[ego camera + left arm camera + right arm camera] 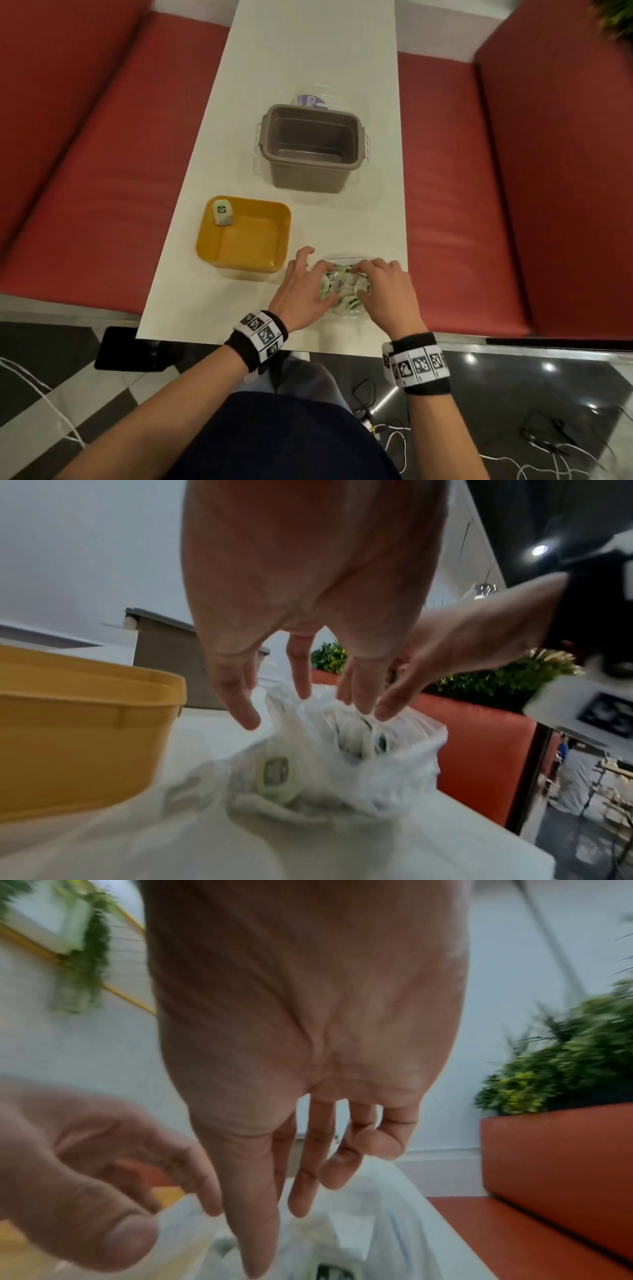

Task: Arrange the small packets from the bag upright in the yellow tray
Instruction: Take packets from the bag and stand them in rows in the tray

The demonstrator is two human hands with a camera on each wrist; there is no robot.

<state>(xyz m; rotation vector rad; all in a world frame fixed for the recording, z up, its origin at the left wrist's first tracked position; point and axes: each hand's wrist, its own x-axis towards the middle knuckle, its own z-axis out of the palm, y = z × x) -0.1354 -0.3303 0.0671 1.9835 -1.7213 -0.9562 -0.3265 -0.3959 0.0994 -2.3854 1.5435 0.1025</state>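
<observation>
A clear plastic bag (344,303) full of small white-and-green packets (274,773) lies on the white table (308,51) near its front right. My left hand (318,284) is at the bag's left side; thumb and forefinger pinch the film of its rim (174,1221). My right hand (361,281) comes in from the right with straight fingers (253,1218) pointing down into the bag's mouth, holding nothing I can see. The yellow tray (209,246) stands just left of the bag. One packet (222,213) stands upright in its far left corner.
A grey plastic bin (310,178) stands behind the tray and bag, in mid-table, with a clear lid or container (310,99) behind it. Red bench seats (479,205) flank the table. Cables (394,442) lie on the floor by my legs.
</observation>
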